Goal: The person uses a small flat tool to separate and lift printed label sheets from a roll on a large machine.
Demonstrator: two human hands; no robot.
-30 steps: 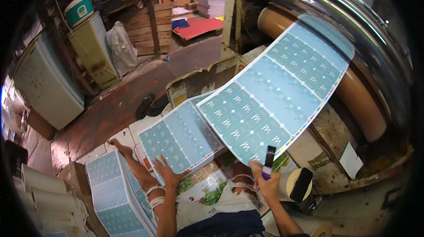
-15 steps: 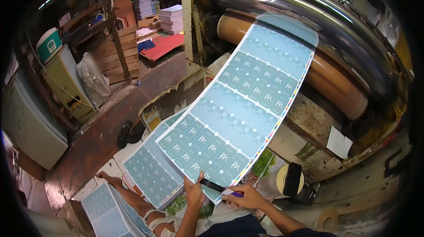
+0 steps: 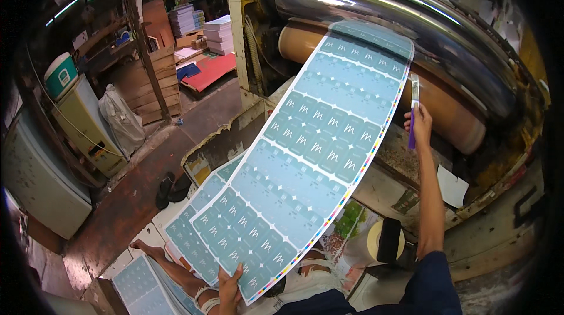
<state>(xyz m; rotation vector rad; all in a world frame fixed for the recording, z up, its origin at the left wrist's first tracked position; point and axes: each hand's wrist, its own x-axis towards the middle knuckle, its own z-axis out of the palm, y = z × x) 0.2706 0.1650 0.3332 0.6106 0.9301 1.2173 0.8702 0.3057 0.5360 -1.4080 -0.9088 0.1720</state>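
Observation:
A long printed sheet point(image 3: 288, 165), blue and teal with a coloured strip along one edge, hangs in a curve from the rollers down toward me. My left hand point(image 3: 230, 288) grips its lower edge, thumb on top. Out to the right, my right hand point(image 3: 420, 130) is closed round the purple handle of a knife point(image 3: 415, 89). The knife's flat, shiny blade points up, beside the sheet's right edge and close to the brown roller point(image 3: 446, 103). Above that turns or rests a big polished metal roller point(image 3: 376, 6). Similar printed sheets point(image 3: 191, 244) lie underneath, at the left.
A stack of printed sheets point(image 3: 138, 282) sits at the lower left, near a bare leg. A film roll point(image 3: 376, 241) with a black phone-like object on it stands at the right. Further off are a cabinet point(image 3: 94, 121), a cooler jug point(image 3: 60, 74) and paper piles point(image 3: 218, 36).
My right hand has swung up and right with the knife, from the sheet's lower edge to beside the rollers. The sheet reaches lower, and my left hand has moved down and left with its edge.

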